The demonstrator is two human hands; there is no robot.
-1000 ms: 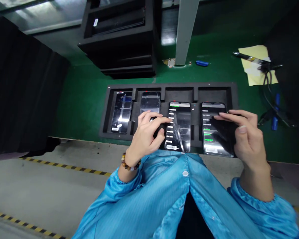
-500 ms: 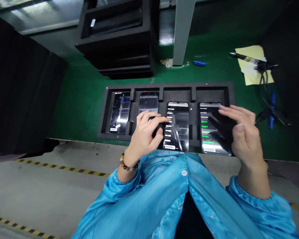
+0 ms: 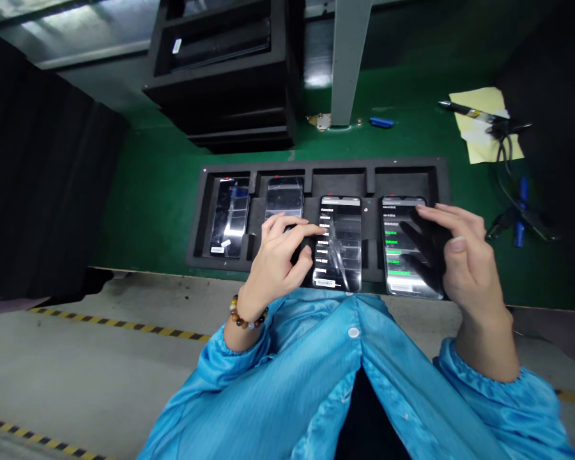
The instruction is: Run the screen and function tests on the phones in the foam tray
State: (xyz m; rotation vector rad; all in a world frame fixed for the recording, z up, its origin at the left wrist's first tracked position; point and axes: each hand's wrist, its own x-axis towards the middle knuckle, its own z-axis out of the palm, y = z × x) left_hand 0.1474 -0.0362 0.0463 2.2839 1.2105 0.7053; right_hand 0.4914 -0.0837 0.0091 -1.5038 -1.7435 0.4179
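Note:
A black foam tray [image 3: 193, 223] with several compartments lies on the green table. A dark phone [image 3: 230, 217] rests in its far left compartment, and another phone [image 3: 284, 195] is beside it, partly under my left hand [image 3: 283, 259]. My left hand is open, its index fingertip at the left edge of a lit phone [image 3: 340, 246] showing a white list. At the right, my right hand [image 3: 464, 249] is open over a second lit phone [image 3: 405, 255], fingertips at its upper right corner. Green lines show on that screen. Neither hand grasps anything.
Behind the tray stands a stack of black foam trays [image 3: 230, 96], next to a grey metal post [image 3: 349, 64]. A blue cap [image 3: 381, 122] lies near the post. Yellow paper [image 3: 483, 147], a pen [image 3: 467, 110] and cables [image 3: 503, 179] are at the right.
My right hand has shifted very slightly left over the right phone. The whole view has moved slightly; my left hand keeps its place on the phone's edge.

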